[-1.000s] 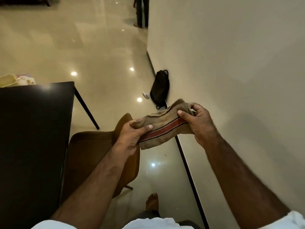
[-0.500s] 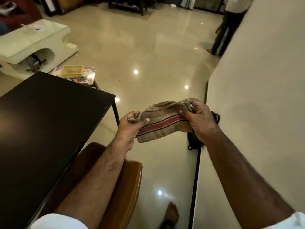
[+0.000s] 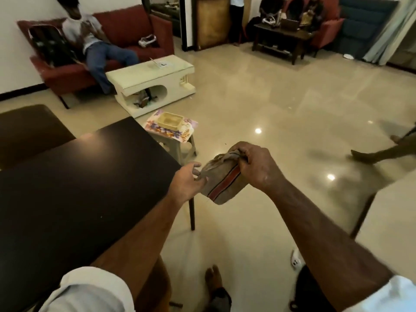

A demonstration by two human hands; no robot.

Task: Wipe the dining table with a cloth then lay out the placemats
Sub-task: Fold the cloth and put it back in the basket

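A folded brown cloth (image 3: 221,184) with a red stripe hangs in the air just past the right corner of the black dining table (image 3: 74,190). My right hand (image 3: 254,166) grips its bunched top edge. My left hand (image 3: 188,181) pinches the cloth's left edge with thumb and fingers. Flowery placemats (image 3: 177,129) lie stacked on a small stool (image 3: 177,147) beyond the table's far corner, with a cream tray (image 3: 170,120) on top of them.
A brown chair (image 3: 157,287) stands under my left arm, another (image 3: 29,129) at the table's far left. A white coffee table (image 3: 153,81), a red sofa with a seated person, a passing person's legs (image 3: 382,152), a black bag (image 3: 315,291) by my feet.
My view has swung left from the wall toward the room and the table. The cloth has been bunched tighter, and my hands have come closer together beside the table corner.
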